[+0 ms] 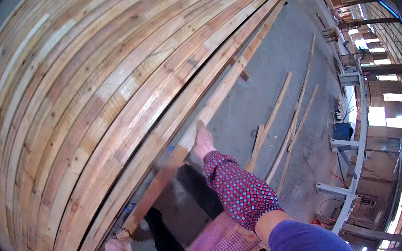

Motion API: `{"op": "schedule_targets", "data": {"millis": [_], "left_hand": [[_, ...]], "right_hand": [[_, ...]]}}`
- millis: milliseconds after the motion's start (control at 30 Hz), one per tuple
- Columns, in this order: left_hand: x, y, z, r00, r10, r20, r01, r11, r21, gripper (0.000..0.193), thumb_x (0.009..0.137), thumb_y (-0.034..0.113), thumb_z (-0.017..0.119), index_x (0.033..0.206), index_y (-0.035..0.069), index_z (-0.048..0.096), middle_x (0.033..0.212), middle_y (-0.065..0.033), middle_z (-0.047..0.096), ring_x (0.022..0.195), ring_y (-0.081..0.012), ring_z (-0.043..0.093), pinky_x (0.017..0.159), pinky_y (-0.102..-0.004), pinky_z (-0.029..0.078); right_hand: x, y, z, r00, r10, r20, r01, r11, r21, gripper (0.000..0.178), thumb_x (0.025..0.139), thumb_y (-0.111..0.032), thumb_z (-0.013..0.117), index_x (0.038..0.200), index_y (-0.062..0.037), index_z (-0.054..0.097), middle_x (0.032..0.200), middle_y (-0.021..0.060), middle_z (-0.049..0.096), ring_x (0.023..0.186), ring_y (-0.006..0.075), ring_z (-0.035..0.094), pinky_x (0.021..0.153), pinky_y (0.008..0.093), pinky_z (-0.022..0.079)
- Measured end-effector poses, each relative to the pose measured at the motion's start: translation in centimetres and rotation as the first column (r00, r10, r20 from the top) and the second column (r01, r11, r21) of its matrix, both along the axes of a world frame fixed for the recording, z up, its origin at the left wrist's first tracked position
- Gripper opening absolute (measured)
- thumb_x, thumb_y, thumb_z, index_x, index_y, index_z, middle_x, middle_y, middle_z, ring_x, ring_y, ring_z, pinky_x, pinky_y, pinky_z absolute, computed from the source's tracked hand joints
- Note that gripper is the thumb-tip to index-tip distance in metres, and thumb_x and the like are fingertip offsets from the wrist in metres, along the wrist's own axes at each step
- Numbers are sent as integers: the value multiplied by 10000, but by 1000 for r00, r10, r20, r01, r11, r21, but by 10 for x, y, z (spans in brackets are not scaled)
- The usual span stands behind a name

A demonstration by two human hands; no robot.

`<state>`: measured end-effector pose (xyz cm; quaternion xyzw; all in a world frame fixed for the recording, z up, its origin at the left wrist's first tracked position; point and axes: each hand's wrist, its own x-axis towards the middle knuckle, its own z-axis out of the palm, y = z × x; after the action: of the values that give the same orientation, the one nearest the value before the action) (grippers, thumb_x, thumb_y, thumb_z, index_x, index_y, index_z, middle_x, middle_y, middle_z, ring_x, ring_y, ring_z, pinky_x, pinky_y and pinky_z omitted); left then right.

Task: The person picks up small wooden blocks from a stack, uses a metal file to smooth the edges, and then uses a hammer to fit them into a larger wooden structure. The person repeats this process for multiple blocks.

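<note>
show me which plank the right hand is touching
The plank just right of the broad row of planks, left of the loose wooden strips; the right hand grips only this.

Grey floor stretches toward a brownish wall (white light glares through its window openings).

Left hand cropped by the lower edge; right hand partly concealed.
The right hand's fingers are mostly hidden by the gripped board, while the left hand's grip cannot be made out. The near ends of the stacked boards are likewise cut off at the lower edge. The pale pieces by the blue bin are too small and blurred to be identified.
</note>
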<state>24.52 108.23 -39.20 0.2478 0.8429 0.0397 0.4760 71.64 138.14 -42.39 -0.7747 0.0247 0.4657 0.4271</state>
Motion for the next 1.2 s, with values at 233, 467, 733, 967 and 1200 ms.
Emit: {"op": "schedule_targets", "data": {"millis": [233, 467, 733, 967, 1200], "left_hand": [[-22, -18, -48, 965, 234, 117, -231, 972, -35, 373, 824, 289, 679, 1122, 85, 583, 857, -79, 648, 784, -201, 617, 733, -406, 512], [76, 33, -19, 537, 686, 492, -712, 681, -171, 458, 840, 400, 655, 1188, 119, 557, 947, -62, 601, 857, -208, 600, 778, -373, 502], [124, 58, -102, 308, 643, 702, -853, 513, -96, 567, 825, 387, 584, 1234, -3, 534, 1187, -164, 594, 1062, -322, 596, 919, -398, 493], [168, 106, -95, 477, 785, 395, -861, 327, 390, 550, 761, 359, 663, 1154, -16, 574, 1138, -217, 579, 1048, -371, 559, 894, -462, 482], [319, 201, -18, 914, -120, -388, 370, 641, 672, 528, 778, 122, 679, 1261, -1, 504, 1099, -152, 569, 973, -291, 580, 899, -416, 493]], "right_hand": [[-21, 23, -78, 576, 702, 419, -643, 706, -297, 452, 930, -360, 508, 1088, 49, 619, 1015, 200, 643, 941, 268, 626, 784, 434, 488], [19, 28, -116, -533, 846, 17, -572, -345, -744, 170, 729, -153, 624, 836, -57, 715, 871, 229, 660, 863, 373, 652, 735, 409, 536], [42, 18, -142, -666, 648, 369, -609, -187, -771, 187, 737, -264, 639, 809, -137, 756, 834, 80, 704, 803, 272, 665, 691, 385, 501], [32, 23, -91, -171, 973, 157, -927, -105, -361, 187, 728, -272, 629, 715, -89, 664, 766, 124, 665, 686, 305, 631, 565, 447, 474], [95, 33, 68, 260, 964, -56, -955, 248, -159, 492, 911, -399, 440, 1038, 52, 590, 1066, 270, 617, 1018, 422, 592, 888, 486, 455]]}}
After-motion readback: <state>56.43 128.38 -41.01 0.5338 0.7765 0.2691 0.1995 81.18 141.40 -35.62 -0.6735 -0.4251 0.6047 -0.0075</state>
